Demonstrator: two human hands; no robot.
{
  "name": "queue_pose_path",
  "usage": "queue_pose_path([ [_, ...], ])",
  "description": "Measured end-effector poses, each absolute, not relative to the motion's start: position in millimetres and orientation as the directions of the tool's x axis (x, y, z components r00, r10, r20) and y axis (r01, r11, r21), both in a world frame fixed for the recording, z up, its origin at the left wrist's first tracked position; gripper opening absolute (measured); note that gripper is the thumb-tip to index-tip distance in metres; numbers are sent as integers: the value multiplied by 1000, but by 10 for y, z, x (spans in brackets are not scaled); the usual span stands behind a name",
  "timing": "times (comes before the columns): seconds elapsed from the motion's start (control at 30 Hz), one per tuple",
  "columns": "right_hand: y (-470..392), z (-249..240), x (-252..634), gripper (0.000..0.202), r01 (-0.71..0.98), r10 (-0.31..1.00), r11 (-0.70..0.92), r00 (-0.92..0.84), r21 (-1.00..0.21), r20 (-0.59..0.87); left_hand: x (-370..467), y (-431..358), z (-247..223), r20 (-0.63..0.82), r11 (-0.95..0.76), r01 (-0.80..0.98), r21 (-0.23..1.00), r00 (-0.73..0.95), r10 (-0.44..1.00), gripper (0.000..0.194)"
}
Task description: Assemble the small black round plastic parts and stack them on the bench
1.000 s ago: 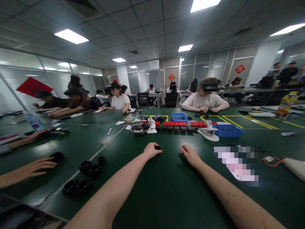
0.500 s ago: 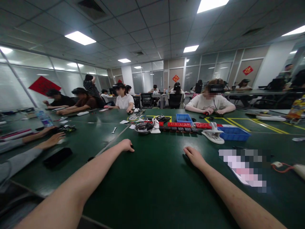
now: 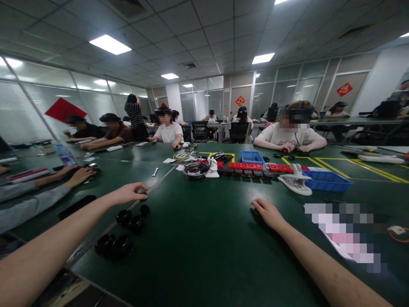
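My left hand (image 3: 130, 194) is above the left part of the green table, its fingers curled round a small black round piece (image 3: 143, 195) that is mostly covered. Just below it, several black round cup-like pieces of different sizes stand on the table, among them a small one (image 3: 145, 209), a middle-sized one (image 3: 136, 224) and a large one (image 3: 122, 246). My right hand (image 3: 267, 213) rests on the table to the right, fingers bent together. Something dark shows under its fingertips; whether it is an object or shadow is unclear.
Ahead lie a metal bowl (image 3: 195, 169) with cables, a white clamp stand (image 3: 295, 181), red and black strips (image 3: 246, 166) and blue trays (image 3: 327, 181). A wrench (image 3: 155, 172) lies at left. Another person's hands (image 3: 79, 175) work beside a black case (image 3: 76, 206). A blurred flat item lies at right.
My left hand has moved left and back with the black piece. The black cup-like pieces, earlier mostly behind my forearm, now show. My right hand stays in place on the table.
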State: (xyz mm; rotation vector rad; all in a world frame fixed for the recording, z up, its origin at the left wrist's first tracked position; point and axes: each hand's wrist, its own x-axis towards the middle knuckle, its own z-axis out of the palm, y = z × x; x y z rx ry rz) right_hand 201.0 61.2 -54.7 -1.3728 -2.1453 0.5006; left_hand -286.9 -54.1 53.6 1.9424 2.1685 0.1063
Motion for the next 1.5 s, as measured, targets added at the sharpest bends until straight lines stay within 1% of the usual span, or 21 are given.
queue_pose_path([
  [0.07, 615, -551, 2007, 37, 713, 909, 416, -341, -564, 239, -2934, -623, 563, -103, 143, 916, 376, -112, 988, 55],
  [0.13, 607, -546, 2002, 38, 719, 913, 408, -340, -562, 228, -2957, -675, 573, -124, 156, 841, 518, -106, 987, 56],
  [0.17, 601, -541, 2000, 38, 723, 916, 401, -336, -563, 220, -2958, -689, 567, -139, 156, 819, 552, -94, 986, 53],
  [0.23, 588, -529, 1996, 39, 729, 921, 389, -330, -563, 209, -2951, -697, 529, -144, 135, 810, 570, -62, 988, 48],
  [0.3, 578, -516, 1993, 39, 733, 923, 384, -328, -562, 202, -2944, -684, 459, -118, 102, 834, 543, -44, 992, 44],
  [0.43, 565, -504, 1990, 39, 739, 923, 383, -329, -554, 199, -2932, -652, 316, -56, 63, 895, 441, -43, 998, 40],
  [0.57, 554, -498, 1983, 38, 742, 920, 391, -333, -544, 207, -2887, -665, 308, -26, -12, 914, 405, 25, 999, 48],
  [0.77, 543, -469, 1971, 38, 742, 919, 393, -334, -543, 208, -2844, -685, 366, -87, 11, 963, 268, 13, 996, 45],
  [0.9, 561, -492, 1981, 38, 744, 918, 397, -338, -537, 209, -2868, -635, 292, -115, -1, 969, 247, 31, 993, 43],
  [1.0, 581, -523, 1991, 37, 742, 914, 406, -345, -533, 216, -2894, -567, 207, -164, 16, 971, 240, 24, 986, 42],
  [1.2, 602, -552, 2001, 37, 727, 908, 418, -347, -544, 233, -2886, -488, 147, -183, 6, 994, 111, 14, 983, 40],
  [1.33, 581, -541, 2004, 41, 701, 910, 415, -329, -580, 254, -2849, -504, 214, -208, -23, 996, 91, 42, 977, 46],
  [1.4, 562, -528, 2006, 43, 694, 912, 410, -317, -592, 261, -2814, -547, 310, -164, -29, 996, 86, 43, 986, 53],
  [1.5, 543, -512, 2008, 46, 690, 913, 409, -311, -597, 266, -2743, -730, 502, 21, 49, 996, 79, -51, 999, 59],
])
